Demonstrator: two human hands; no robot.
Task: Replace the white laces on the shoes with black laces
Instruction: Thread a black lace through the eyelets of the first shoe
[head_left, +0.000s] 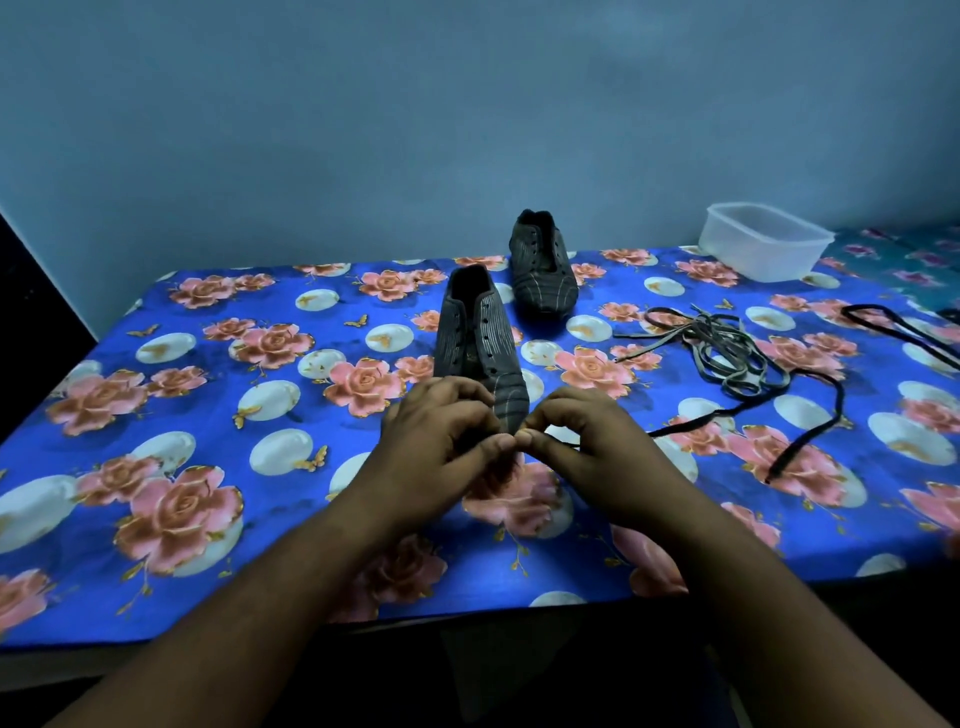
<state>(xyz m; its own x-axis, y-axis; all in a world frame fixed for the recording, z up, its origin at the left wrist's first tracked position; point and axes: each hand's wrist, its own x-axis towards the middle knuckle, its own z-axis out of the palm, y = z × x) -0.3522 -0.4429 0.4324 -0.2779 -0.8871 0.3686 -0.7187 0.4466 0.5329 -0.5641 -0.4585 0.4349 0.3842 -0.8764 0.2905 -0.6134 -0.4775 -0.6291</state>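
Matt ribbed fabric covers the near shoe (478, 343), the floral cloth (208, 395) looks smooth, the tub (763, 244) is frosted plastic (translucent).

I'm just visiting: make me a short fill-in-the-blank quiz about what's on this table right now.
1. Neither shoe, the near shoe nor the far shoe, has any ____ threaded in.
2. The pale laces lie in a heap to the ____ of the shoes.
3. The clear tub stands at the table's far ____ corner.
4. Both hands, left hand and right hand, meet at the near shoe's ____.

Missing words: laces; right; right; toe
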